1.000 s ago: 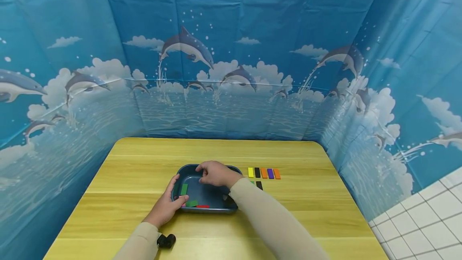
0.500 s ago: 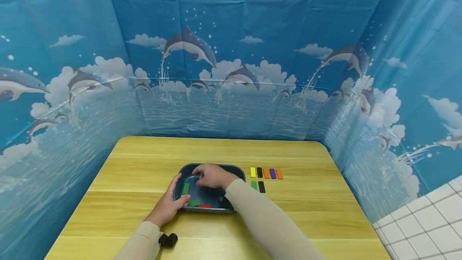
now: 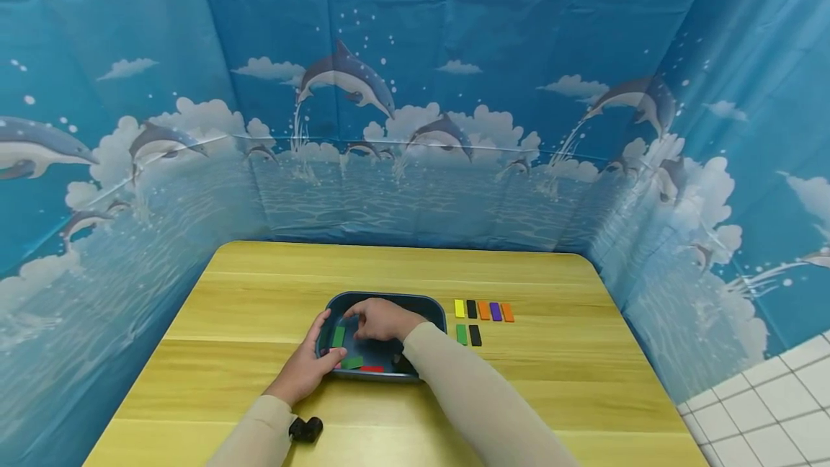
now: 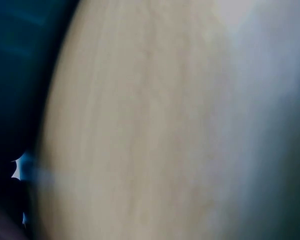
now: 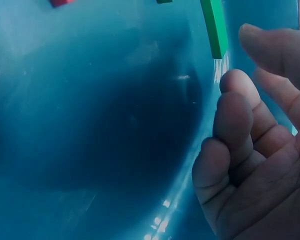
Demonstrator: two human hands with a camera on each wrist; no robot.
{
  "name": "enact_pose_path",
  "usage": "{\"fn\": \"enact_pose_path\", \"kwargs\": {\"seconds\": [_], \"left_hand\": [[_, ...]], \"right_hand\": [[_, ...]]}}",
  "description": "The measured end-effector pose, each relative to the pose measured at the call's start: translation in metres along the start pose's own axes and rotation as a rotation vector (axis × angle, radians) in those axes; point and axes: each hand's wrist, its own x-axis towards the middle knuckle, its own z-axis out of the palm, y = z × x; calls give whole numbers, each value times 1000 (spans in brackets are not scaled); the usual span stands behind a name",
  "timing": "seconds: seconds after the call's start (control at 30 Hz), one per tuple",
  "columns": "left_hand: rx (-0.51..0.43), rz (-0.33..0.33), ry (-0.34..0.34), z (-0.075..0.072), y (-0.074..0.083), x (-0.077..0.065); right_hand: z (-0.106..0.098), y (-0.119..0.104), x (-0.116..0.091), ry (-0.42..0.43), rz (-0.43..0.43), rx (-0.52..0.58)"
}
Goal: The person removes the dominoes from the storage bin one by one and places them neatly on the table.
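My left hand (image 3: pixel 302 370) grips the left end of a dark blue tray (image 3: pixel 428 301), fingers along its side wall and thumb over the near rim. Inside the tray is my right hand (image 3: pixel 384 320), its fingers bent and nothing between them. A green block (image 3: pixel 338 336) stands or leans by the left wall, just beyond the right fingertips; the right wrist view shows that green block (image 5: pixel 214 27) apart from the thumb and fingers. Another green block (image 3: pixel 353 362) and a red block (image 3: pixel 372 368) lie along the near wall. Something pink shows beside the left thumb.
Right of the tray, a row on the wooden table (image 3: pixel 551 380) has yellow (image 3: pixel 459 308), black (image 3: pixel 471 309), orange (image 3: pixel 483 310), purple (image 3: pixel 496 311) and orange (image 3: pixel 508 312) blocks. Nearer lie a green block (image 3: pixel 461 334) and a black one (image 3: pixel 475 335). A dolphin-print curtain (image 3: pixel 415 186) stands behind.
My right hand has moved a little left and nearer within the tray, toward the green block. The left hand keeps its hold on the tray. The head view has shifted slightly.
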Motion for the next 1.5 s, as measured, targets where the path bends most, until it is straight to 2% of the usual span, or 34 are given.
{"fn": "enact_pose_path", "kwargs": {"seconds": [0.1,0.3,0.37,0.67,0.9,1.23,1.5], "left_hand": [[16,9,4,0,1,0],[17,12,-26,-6,34,-16],[25,16,-26,-7,40,-20],[69,29,-27,-8,37,-19],[47,18,-24,-8,36,-18],[19,5,-38,-7,33,-16],[12,3,-5,-2,9,-3]], "right_hand": [[2,0,1,-16,-8,7],[6,2,0,-71,-1,-17],[7,4,0,-90,-7,-30],[11,6,2,-130,-38,-26],[14,5,5,-47,-8,-22],[17,5,6,-40,-1,-29],[17,5,6,-34,8,-58]]}}
